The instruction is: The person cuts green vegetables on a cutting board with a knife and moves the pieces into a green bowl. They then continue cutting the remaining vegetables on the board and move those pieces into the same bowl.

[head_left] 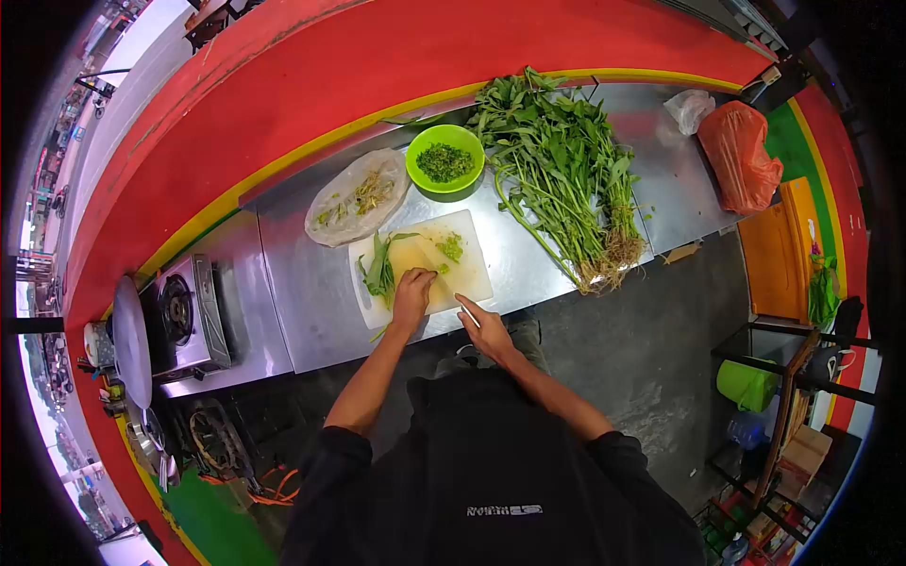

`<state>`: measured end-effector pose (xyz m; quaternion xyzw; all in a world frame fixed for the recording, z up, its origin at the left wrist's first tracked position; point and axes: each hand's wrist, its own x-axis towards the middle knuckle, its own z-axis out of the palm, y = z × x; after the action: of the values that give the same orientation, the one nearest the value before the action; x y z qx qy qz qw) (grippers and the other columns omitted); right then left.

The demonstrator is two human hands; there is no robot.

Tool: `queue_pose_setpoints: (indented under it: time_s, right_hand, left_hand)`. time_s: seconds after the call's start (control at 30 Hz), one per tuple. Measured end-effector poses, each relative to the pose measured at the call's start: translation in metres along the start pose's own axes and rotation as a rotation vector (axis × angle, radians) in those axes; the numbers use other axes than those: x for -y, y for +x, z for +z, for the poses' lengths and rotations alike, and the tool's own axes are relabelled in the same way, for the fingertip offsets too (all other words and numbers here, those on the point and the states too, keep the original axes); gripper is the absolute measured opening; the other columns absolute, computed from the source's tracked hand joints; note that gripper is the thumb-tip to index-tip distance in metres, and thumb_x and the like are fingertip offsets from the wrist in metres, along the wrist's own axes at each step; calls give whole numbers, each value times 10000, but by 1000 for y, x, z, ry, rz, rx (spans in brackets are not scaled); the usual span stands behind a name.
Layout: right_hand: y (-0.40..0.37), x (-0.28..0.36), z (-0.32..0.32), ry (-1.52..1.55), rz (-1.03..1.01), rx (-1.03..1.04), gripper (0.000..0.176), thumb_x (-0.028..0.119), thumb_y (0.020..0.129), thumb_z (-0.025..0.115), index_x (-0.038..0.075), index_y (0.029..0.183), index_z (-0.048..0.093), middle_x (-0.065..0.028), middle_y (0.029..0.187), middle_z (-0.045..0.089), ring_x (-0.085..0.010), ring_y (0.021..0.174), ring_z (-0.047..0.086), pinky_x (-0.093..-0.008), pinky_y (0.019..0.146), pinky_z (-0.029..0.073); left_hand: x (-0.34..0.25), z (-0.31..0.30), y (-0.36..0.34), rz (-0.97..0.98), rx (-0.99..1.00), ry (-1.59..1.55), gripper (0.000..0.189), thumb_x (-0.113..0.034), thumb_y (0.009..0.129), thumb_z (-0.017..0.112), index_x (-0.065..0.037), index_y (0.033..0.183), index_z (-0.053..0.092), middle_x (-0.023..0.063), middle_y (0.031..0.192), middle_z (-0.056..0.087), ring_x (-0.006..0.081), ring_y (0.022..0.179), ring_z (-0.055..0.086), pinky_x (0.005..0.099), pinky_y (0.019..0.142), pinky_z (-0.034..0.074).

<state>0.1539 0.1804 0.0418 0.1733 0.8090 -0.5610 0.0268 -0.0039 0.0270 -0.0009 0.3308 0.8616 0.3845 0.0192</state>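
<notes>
On a white cutting board [462,231], my left hand [412,297] has its fingers closed over a bunch of leafy greens [379,274]. The leaves spread out to the left of the fingers, and cut stem ends show at the fingertips. My right hand [489,335], at the board's near edge, is wrapped around a knife [468,312] with a pale handle. Its blade is hard to make out against the board. A small pile of chopped green pieces [450,248] lies on the board, beyond my hands.
A green bowl [415,170] of chopped greens stands behind the board. To its left lies a plastic bag [330,229] with scraps. A large heap of rooted greens [566,170] covers the counter at right. A stove [200,311] and a red bag [741,156] stand at the ends.
</notes>
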Motion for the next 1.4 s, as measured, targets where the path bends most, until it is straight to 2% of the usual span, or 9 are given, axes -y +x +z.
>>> queue_pose_setpoints:
  time_s: [0.03, 0.1, 0.53, 0.83, 0.9, 1.13, 1.2, 1.3, 1.4]
  right_hand:
    - [-1, 5, -2, 1, 1, -1, 468, 284, 1058, 602, 158, 1506, 549, -307, 869, 693, -451, 789, 717, -493, 755, 541]
    - [-3, 11, -7, 61, 121, 67, 470, 293, 1063, 591, 171, 1515, 542, -314, 1237, 680, -493, 1179, 642, -491, 976, 536]
    - [12, 6, -3, 22, 50, 49, 456, 274, 1064, 594, 142, 1499, 556, -284, 1304, 671, -464, 1219, 641, -464, 1008, 533]
    - [-1, 14, -15, 44, 235, 156, 448, 276, 1056, 606, 133, 1480, 575, -284, 1302, 669, -465, 1207, 647, -472, 1010, 532]
    - [1, 3, -6, 34, 80, 53, 443, 264, 1055, 608, 131, 1476, 577, -287, 1287, 676, -466, 1195, 656, -468, 1004, 535]
    - [15, 4, -4, 58, 128, 89, 439, 242, 1059, 602, 130, 1482, 573, -286, 1293, 674, -470, 1211, 646, -466, 1013, 531]
    - [14, 7, -2, 34, 17, 30, 447, 258, 1061, 598, 140, 1491, 567, -287, 1295, 671, -473, 1208, 645, -466, 1012, 530]
    - [6, 11, -8, 41, 154, 109, 454, 275, 1062, 592, 146, 1496, 563, -286, 1287, 675, -475, 1203, 646, -471, 1008, 532]
    - [4, 10, -8, 7, 126, 95, 460, 290, 1061, 591, 148, 1497, 561, -285, 1282, 677, -475, 1202, 645, -480, 1005, 532]
  left_hand:
    - [0, 0, 0, 1, 2, 0, 178, 6, 901, 688, 4, 1060, 766, 170, 1025, 708, 373, 985, 660, 450, 887, 533]
    - [-1, 0, 1, -22, 16, -10, 165, -3, 908, 688, 6, 1053, 765, 169, 1026, 708, 371, 986, 659, 448, 887, 532]
    - [-1, -2, 4, 5, -9, 9, 152, -7, 898, 707, 0, 1036, 769, 147, 1005, 705, 350, 959, 662, 438, 864, 539]
    - [3, 0, 9, -3, -28, -5, 136, -10, 893, 717, -3, 1017, 771, 157, 991, 709, 355, 951, 662, 445, 849, 538]
    - [3, -1, 9, 19, -19, 4, 136, -13, 890, 722, -3, 1016, 771, 148, 986, 704, 347, 943, 659, 441, 846, 538]
    - [-6, -8, 4, -7, -33, 54, 155, -17, 898, 720, -1, 1044, 769, 147, 988, 693, 340, 949, 665, 424, 846, 532]
    - [-4, -8, 3, 6, -46, 12, 157, -43, 903, 719, -30, 1044, 785, 125, 974, 693, 334, 939, 656, 431, 833, 534]
    - [1, -3, 3, 14, -86, 13, 156, -45, 901, 721, -33, 1041, 788, 123, 967, 691, 330, 930, 657, 433, 828, 532]
    - [2, -5, 2, 4, -51, 20, 153, -18, 894, 727, -8, 1040, 773, 145, 994, 698, 348, 947, 663, 434, 840, 535]
